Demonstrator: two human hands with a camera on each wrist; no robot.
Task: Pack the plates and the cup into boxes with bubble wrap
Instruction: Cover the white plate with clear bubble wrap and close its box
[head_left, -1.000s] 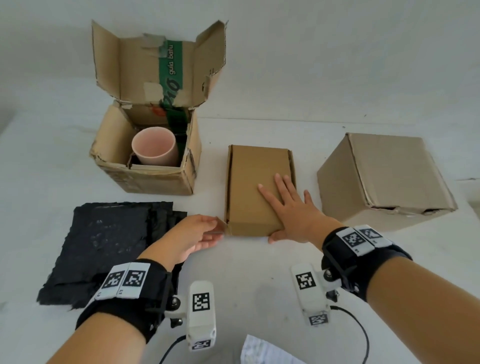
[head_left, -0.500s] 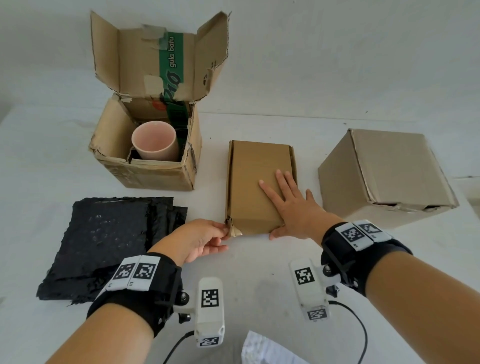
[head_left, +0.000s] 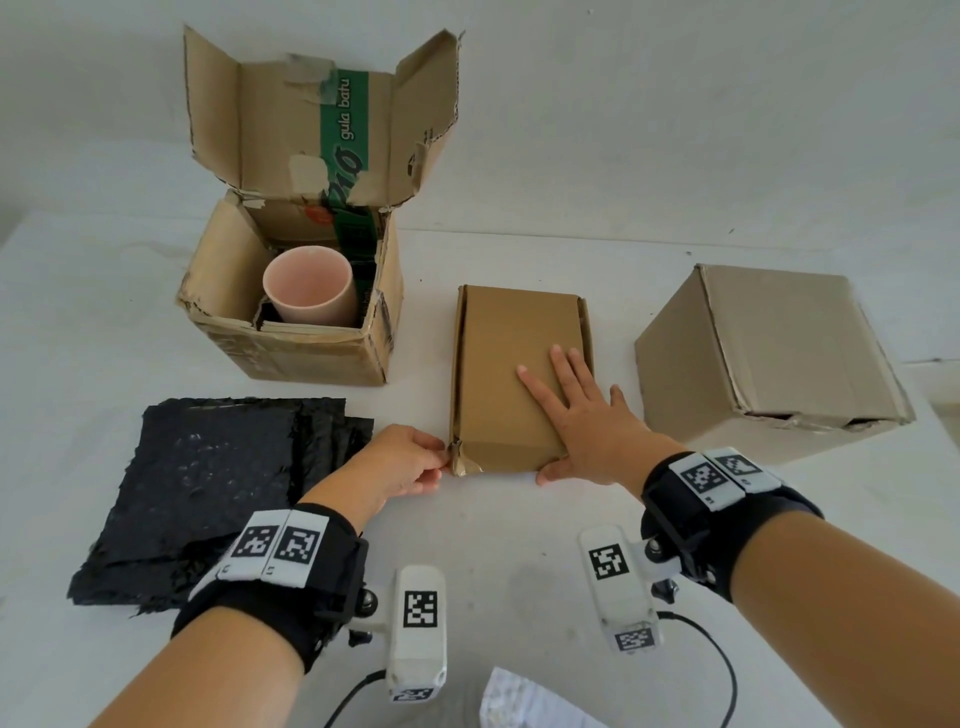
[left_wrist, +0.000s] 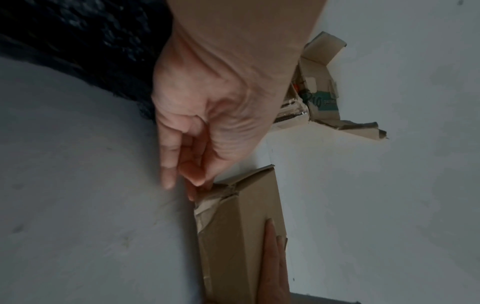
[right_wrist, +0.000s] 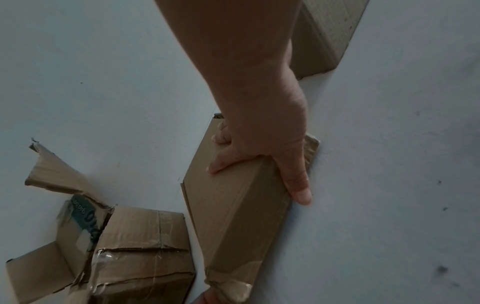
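A flat brown box (head_left: 514, 364) lies closed in the middle of the table. My right hand (head_left: 563, 415) presses flat on its lid, fingers straight, thumb against the near side. In the right wrist view that right hand (right_wrist: 265, 152) spans the flat box (right_wrist: 233, 216). My left hand (head_left: 440, 462) pinches crumpled brown tape (head_left: 460, 460) at the box's near left corner. The left wrist view shows the left hand (left_wrist: 200, 185) pinching at the torn corner of the flat box (left_wrist: 241, 236). A pink cup (head_left: 311, 286) stands in an open carton (head_left: 291, 348) at the back left. No plates are visible.
Sheets of black bubble wrap (head_left: 208, 483) lie stacked at the near left. A larger closed carton (head_left: 769, 358) stands at the right, close to the flat box. White paper (head_left: 524, 701) pokes in at the bottom edge. A white wall rises behind the table.
My left hand has closed its pinch on the tape at the box's near left corner. The right hand has stayed flat on the lid.
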